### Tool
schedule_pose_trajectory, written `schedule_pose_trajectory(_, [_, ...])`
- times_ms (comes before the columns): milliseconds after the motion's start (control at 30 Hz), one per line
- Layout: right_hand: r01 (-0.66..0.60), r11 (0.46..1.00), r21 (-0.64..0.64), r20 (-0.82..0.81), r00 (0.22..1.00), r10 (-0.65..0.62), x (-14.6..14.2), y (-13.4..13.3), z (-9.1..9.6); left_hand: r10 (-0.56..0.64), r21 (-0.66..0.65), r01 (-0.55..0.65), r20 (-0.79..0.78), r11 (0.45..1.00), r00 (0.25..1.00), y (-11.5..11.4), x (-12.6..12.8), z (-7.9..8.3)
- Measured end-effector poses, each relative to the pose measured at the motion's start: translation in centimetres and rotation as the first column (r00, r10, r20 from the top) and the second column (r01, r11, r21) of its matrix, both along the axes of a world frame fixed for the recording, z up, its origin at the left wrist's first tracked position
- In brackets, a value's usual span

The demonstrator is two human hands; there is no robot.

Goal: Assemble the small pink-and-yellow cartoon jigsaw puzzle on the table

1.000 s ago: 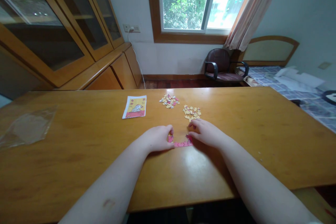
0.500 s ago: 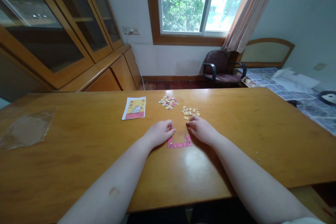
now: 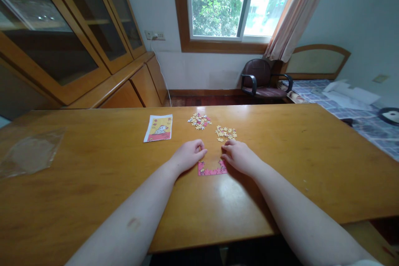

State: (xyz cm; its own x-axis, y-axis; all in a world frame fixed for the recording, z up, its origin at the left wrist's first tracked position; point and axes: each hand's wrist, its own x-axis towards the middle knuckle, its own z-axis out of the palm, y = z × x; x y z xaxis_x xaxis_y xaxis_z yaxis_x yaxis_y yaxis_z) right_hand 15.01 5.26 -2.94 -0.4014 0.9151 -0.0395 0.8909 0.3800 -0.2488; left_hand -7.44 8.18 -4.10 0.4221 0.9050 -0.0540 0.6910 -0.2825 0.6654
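A partly joined pink jigsaw puzzle (image 3: 212, 172) lies on the table in front of me, a U-shaped strip with its two ends pointing away. My left hand (image 3: 189, 154) rests just beyond its left end, fingers loosely curled and thumb apart, with nothing visible between them. Over the right end, my right hand (image 3: 237, 154) has its fingers bent inward; whatever is at its fingertips is too small to make out. Loose yellow puzzle pieces (image 3: 226, 132) lie just past my right hand. Farther off is a mixed heap of puzzle pieces (image 3: 199, 121) in yellow, pink and white.
A picture sheet (image 3: 159, 128) with a white animal on yellow and pink lies to the left. A clear plastic bag (image 3: 33, 151) is at the table's far left. Beyond the wooden table (image 3: 311, 166) stand an office chair (image 3: 262, 77), a bed and a glass-fronted cabinet.
My right hand has come slightly nearer and now covers part of the puzzle's right end. My left hand has shifted a little away from the puzzle.
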Motion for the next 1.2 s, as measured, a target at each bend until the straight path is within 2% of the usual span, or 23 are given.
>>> schedule_pose_trajectory(300, [-0.009, 1.0, 0.013, -0.088, 0.996, 0.01, -0.1, -0.3, -0.3, -0.02, 0.001, 0.02, -0.005, 1.0, 1.0, 0.1, -0.1, -0.1])
schedule_pose_trajectory(900, [-0.031, 0.999, 0.034, -0.069, 0.997, 0.033, -0.5, 0.0, -1.8, -0.035, 0.011, 0.035, -0.024, 0.999, 0.999, 0.3, 0.0, -0.3])
schedule_pose_trajectory(1200, [0.004, 0.999, 0.034, -0.056, 0.998, -0.002, -0.7, -0.3, -1.4, -0.038, 0.014, 0.038, -0.018, 0.999, 0.999, 0.2, -0.1, -0.5])
